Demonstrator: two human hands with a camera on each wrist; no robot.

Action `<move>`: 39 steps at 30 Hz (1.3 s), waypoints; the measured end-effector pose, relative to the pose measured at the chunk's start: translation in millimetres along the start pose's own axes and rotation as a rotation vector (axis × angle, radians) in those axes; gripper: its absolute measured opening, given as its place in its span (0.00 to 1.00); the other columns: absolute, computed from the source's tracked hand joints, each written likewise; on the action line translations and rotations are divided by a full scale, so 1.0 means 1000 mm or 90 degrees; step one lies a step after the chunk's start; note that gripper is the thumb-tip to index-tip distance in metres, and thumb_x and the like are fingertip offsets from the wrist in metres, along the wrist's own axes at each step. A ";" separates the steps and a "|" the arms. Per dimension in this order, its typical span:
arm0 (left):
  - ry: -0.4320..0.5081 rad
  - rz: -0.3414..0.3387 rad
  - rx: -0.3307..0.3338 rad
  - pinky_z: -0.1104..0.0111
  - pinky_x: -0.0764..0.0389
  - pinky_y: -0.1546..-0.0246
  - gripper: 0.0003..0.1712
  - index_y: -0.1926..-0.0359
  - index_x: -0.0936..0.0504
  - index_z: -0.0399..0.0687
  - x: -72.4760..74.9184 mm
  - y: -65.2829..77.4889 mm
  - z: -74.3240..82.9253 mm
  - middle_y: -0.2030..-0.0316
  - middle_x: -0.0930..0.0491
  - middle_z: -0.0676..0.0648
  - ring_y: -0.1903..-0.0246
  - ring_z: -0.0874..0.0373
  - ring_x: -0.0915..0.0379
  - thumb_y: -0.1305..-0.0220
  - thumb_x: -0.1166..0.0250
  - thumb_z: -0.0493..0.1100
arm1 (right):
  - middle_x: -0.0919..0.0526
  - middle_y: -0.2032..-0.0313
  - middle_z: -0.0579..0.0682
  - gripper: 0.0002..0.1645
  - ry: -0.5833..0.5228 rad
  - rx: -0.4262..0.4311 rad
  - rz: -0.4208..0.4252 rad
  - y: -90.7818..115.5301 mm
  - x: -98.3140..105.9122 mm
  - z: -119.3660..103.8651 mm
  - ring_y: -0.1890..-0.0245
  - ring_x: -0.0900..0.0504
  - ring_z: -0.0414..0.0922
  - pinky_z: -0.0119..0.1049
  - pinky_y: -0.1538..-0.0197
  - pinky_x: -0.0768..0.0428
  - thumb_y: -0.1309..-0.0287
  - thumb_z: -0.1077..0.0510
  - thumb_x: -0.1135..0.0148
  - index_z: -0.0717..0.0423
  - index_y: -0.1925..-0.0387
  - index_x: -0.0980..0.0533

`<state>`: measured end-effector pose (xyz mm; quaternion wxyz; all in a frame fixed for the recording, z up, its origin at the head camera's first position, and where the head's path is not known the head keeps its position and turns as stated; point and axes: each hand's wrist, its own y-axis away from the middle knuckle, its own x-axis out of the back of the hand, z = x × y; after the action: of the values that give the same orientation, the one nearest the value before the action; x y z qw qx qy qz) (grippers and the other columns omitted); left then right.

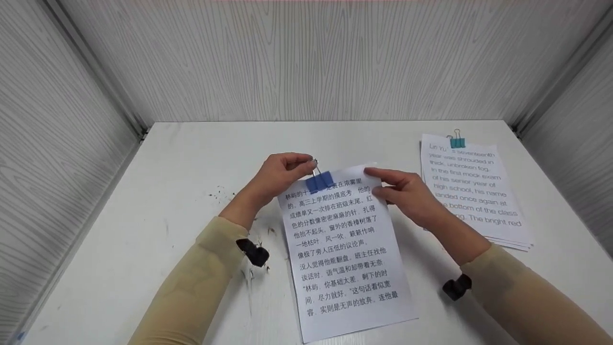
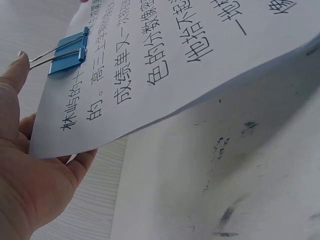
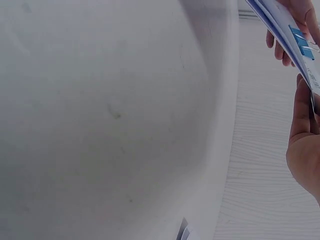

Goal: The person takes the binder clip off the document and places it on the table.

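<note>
Blue clip (image 1: 319, 182) tops pages (image 1: 352, 268) held between hands (image 1: 278, 176) (image 1: 409, 197).

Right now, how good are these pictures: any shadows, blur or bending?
Head view: soft shadows on the white tabletop; left wrist view: print on the clipped Chinese pages looks crisp, with a darker shadow across the tabletop at right; right wrist view: the tabletop's edge bows, probably lens distortion, and its surface looks grey and hazy.
</note>
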<state>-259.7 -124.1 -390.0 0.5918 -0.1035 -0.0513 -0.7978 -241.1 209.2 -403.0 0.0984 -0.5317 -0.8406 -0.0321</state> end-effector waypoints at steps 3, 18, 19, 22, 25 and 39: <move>-0.005 -0.009 0.000 0.61 0.22 0.36 0.26 0.37 0.14 0.45 -0.001 0.000 0.001 0.48 0.11 0.44 0.44 0.54 0.16 0.28 0.29 0.55 | 0.18 0.36 0.55 0.30 0.000 0.002 -0.001 0.001 0.000 0.001 0.48 0.11 0.51 0.36 0.54 0.13 0.29 0.66 0.34 0.49 0.29 0.22; -0.007 -0.039 0.000 0.58 0.28 0.31 0.20 0.44 0.11 0.45 0.002 0.003 0.005 0.48 0.13 0.36 0.46 0.52 0.15 0.26 0.30 0.54 | 0.18 0.36 0.54 0.30 0.007 -0.013 -0.003 0.004 -0.002 0.000 0.47 0.11 0.52 0.38 0.53 0.12 0.29 0.66 0.34 0.48 0.29 0.22; -0.011 -0.041 0.000 0.58 0.28 0.31 0.20 0.44 0.11 0.45 0.002 0.004 0.005 0.49 0.12 0.37 0.46 0.52 0.15 0.26 0.30 0.53 | 0.18 0.35 0.55 0.30 0.005 -0.013 -0.004 0.004 -0.003 0.000 0.47 0.11 0.52 0.38 0.53 0.12 0.29 0.66 0.34 0.49 0.29 0.22; -0.025 -0.047 -0.003 0.56 0.30 0.29 0.20 0.42 0.13 0.44 0.004 0.006 0.006 0.49 0.12 0.38 0.46 0.51 0.15 0.26 0.30 0.52 | 0.18 0.35 0.55 0.30 0.006 -0.012 -0.007 0.004 -0.004 0.000 0.48 0.11 0.51 0.38 0.54 0.12 0.29 0.67 0.35 0.50 0.29 0.22; -0.025 -0.045 -0.009 0.56 0.28 0.30 0.20 0.41 0.14 0.43 0.003 0.006 0.008 0.49 0.12 0.38 0.45 0.48 0.15 0.26 0.30 0.50 | 0.17 0.36 0.56 0.29 0.007 -0.013 -0.008 0.003 -0.003 0.001 0.48 0.11 0.51 0.38 0.54 0.12 0.29 0.67 0.35 0.50 0.29 0.22; 0.032 0.073 -0.071 0.62 0.23 0.34 0.21 0.39 0.17 0.38 0.012 0.007 0.017 0.49 0.13 0.39 0.48 0.52 0.16 0.25 0.31 0.47 | 0.17 0.36 0.55 0.30 0.011 -0.016 -0.002 0.002 0.002 0.006 0.47 0.11 0.52 0.39 0.53 0.12 0.29 0.67 0.35 0.49 0.29 0.22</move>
<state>-254.2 -133.6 -371.2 0.6309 -0.1189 0.0141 -0.7665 -241.0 212.5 -408.3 0.0987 -0.5315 -0.8400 -0.0471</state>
